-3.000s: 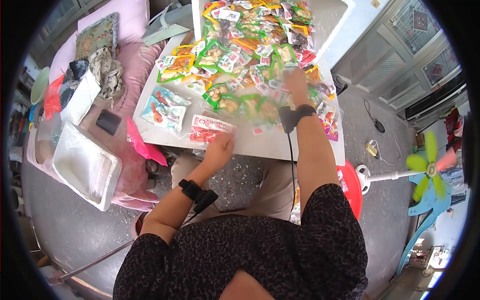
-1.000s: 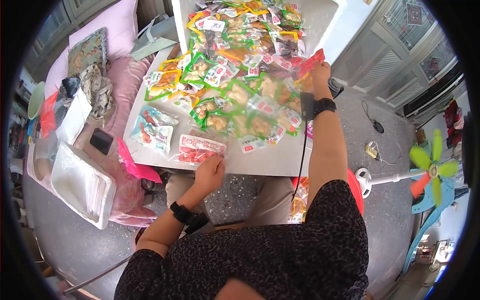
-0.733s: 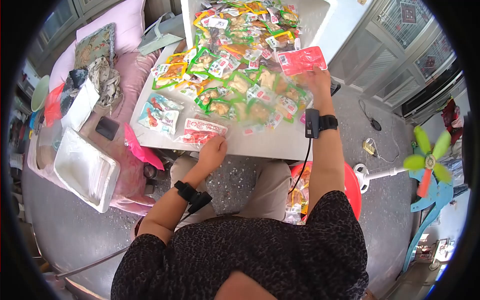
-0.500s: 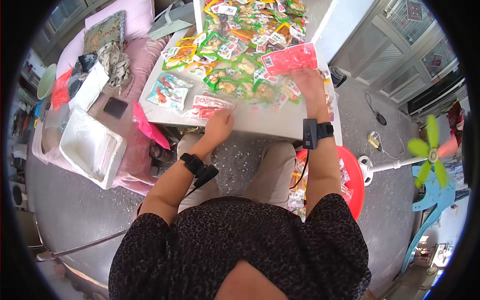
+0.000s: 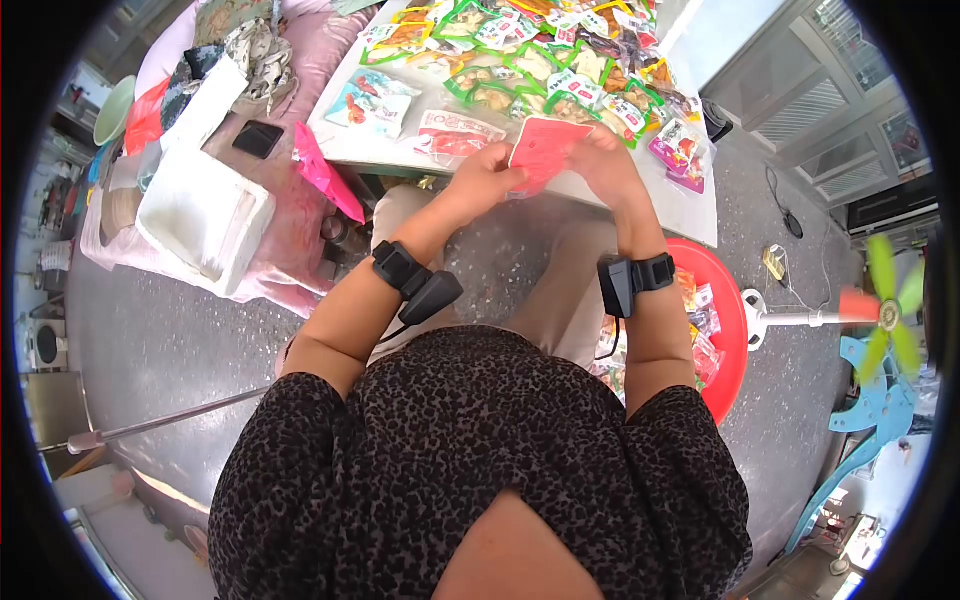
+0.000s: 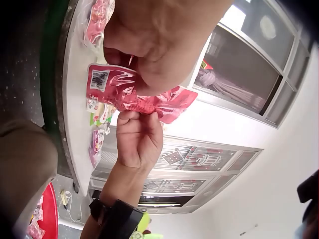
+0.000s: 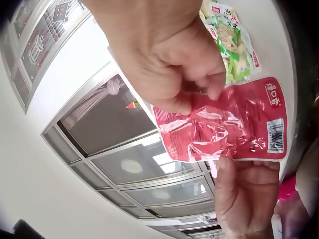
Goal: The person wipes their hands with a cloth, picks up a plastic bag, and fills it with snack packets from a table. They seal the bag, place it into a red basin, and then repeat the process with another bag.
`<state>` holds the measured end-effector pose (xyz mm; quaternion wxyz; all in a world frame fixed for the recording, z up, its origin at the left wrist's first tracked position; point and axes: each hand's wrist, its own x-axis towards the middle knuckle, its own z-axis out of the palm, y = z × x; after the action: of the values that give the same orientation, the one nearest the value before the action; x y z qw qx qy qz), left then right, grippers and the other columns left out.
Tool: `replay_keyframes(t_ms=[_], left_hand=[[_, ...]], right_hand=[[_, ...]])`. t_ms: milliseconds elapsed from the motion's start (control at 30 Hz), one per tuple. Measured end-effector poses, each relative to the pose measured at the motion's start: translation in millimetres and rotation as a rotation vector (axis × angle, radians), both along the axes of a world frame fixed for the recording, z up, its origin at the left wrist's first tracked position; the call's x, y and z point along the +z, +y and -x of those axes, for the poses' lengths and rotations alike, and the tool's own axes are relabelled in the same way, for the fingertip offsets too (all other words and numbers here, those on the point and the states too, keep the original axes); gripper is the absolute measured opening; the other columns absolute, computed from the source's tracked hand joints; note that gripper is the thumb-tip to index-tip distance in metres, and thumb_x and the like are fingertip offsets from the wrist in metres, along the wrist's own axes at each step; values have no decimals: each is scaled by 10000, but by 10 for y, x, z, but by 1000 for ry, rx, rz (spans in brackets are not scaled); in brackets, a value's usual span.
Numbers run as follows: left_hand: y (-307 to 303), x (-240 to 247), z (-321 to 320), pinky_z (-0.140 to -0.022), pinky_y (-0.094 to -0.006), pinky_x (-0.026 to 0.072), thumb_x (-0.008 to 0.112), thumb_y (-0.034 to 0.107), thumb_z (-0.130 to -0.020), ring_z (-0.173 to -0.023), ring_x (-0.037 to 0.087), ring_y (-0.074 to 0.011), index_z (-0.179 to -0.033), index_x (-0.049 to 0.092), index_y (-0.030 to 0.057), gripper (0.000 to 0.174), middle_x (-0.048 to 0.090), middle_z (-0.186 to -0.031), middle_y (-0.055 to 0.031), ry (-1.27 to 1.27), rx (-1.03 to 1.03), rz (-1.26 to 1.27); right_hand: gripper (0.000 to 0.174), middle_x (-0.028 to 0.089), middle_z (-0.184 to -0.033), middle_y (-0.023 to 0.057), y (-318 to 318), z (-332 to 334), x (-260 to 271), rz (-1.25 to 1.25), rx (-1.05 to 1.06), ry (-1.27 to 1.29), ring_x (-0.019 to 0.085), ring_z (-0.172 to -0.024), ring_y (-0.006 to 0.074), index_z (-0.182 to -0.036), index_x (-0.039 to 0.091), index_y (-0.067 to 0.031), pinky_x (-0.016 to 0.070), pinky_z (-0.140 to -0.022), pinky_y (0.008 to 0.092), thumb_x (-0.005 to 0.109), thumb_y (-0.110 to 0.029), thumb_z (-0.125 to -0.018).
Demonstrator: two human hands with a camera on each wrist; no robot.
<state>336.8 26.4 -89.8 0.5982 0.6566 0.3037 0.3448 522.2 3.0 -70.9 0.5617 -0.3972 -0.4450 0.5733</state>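
Both hands hold a red, flat vacuum-sealed food packet (image 5: pixel 545 150) just over the table's front edge. My left hand (image 5: pixel 485 182) pinches one end of it, thumb on the near face in the right wrist view. Fingers of my right hand (image 5: pixel 605 165) pinch the packet's other long side. A barcode and white lettering show on the red packet (image 7: pixel 239 124) in the right wrist view. Right behind my left hand, a clear-and-red packet (image 5: pixel 455 135) lies on the table (image 5: pixel 650 205). A blue-and-white packet (image 5: pixel 370 100) is farther left.
Green- and yellow-edged food packets (image 5: pixel 540 65) spread over the back of the table. Pink-purple packets (image 5: pixel 680 155) lie at its right edge. A red tub (image 5: pixel 735 330) with packets stands at right, a white foam box (image 5: pixel 205 220) at left, a fan (image 5: pixel 888 315) far right.
My right hand has reached into the pile, picked up the red packet and brought it down to the left. My left hand has left the clear-and-red packet and taken hold of the red one.
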Motion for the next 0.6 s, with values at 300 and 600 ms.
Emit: replay_keyframes(t_ms=[300, 600], left_hand=[[-235, 48, 58, -615, -333, 423, 554, 34, -668, -729, 499, -282, -876, 517, 29, 211, 511, -833, -130, 206, 290, -1145], [-401, 136, -1, -718, -269, 409, 522, 34, -749, -855, 514, -157, -962, 495, 3, 217, 529, -923, -108, -230, -136, 33]], right_hand=[[230, 495, -1031, 20, -440, 315, -387, 257, -140, 184, 462, -967, 151, -1023, 447, -110, 396, -730, 308, 472, -130, -794], [524, 480, -1080, 129, -539, 255, -554, 260, 300, 869, 510, -913, 271, -1108, 416, -100, 458, -630, 346, 378, -505, -778]])
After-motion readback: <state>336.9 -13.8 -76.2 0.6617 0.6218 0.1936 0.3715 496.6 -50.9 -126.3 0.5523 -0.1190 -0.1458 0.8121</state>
